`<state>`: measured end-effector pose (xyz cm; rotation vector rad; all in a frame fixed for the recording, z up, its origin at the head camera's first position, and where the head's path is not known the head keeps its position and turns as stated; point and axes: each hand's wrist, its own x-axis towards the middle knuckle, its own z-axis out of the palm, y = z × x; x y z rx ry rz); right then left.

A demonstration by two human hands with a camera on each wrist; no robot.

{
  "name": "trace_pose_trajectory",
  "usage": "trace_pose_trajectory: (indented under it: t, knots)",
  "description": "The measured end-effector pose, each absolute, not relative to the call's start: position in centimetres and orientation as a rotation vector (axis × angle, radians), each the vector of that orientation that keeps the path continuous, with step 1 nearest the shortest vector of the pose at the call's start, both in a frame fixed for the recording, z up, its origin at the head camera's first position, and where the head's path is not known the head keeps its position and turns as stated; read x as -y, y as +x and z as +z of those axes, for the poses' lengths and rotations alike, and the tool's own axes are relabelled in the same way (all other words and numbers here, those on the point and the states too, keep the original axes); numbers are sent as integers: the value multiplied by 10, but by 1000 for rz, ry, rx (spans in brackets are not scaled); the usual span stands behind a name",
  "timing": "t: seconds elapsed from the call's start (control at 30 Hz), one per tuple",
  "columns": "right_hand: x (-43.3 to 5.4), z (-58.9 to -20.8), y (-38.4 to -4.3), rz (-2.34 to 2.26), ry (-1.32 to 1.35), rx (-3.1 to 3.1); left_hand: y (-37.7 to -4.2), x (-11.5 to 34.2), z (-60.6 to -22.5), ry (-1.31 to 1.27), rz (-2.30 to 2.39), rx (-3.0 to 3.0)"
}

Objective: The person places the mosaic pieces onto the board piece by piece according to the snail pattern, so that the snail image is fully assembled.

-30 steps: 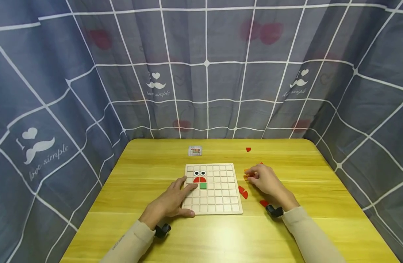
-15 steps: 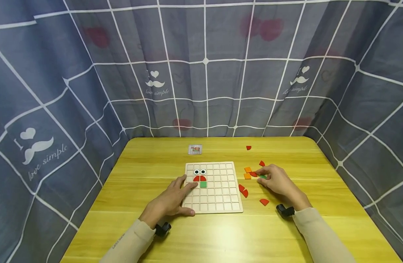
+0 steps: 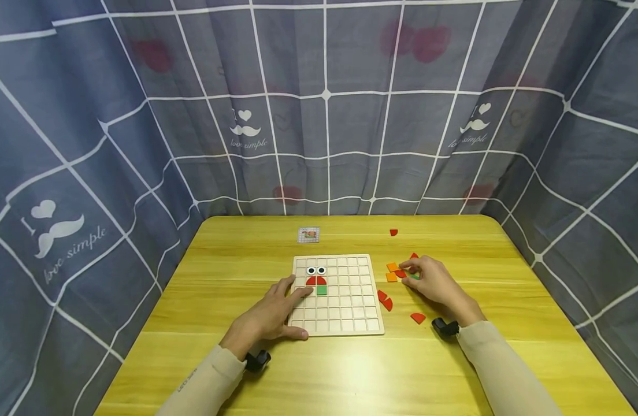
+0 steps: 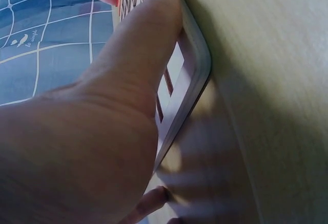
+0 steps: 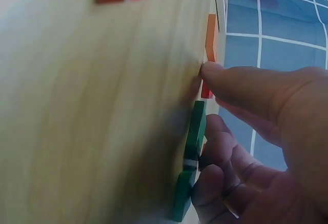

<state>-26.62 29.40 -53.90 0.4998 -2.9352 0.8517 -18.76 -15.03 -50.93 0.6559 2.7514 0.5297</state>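
Note:
My left hand (image 3: 264, 318) rests on the left side of a pale wooden grid board (image 3: 347, 323), index finger on its squares and thumb at the front edge. On the board sit two eye tiles (image 3: 321, 270), two red quarter-circle pieces (image 3: 311, 281) and a green square tile (image 3: 321, 290). Right of the board, my right hand (image 3: 436, 280) pinches a loose red quarter-circle piece (image 3: 400, 274) between thumb and index finger, down at the table. Green tiles (image 5: 195, 131) lie under its other fingers in the right wrist view. Two orange square tiles (image 3: 392, 267) lie just left of its fingertips.
Other red pieces (image 3: 418, 318) lie scattered right of the board, one red piece (image 3: 394, 232) near the back. A small picture card (image 3: 308, 234) lies behind the board. A grey-blue checked curtain (image 3: 298, 133) surrounds the wooden table (image 3: 350, 375).
My right hand moves right off the orange tiles to the green ones, then slightly back left onto the red quarter-circle piece. My left hand stays on the board.

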Motion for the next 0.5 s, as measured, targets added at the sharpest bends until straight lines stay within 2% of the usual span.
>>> trace_pose_trajectory:
  t: [0.5]
  knots:
    - [-286, -539, -274, 883, 567, 2908, -185, 149, -506, 644, 526, -2756]
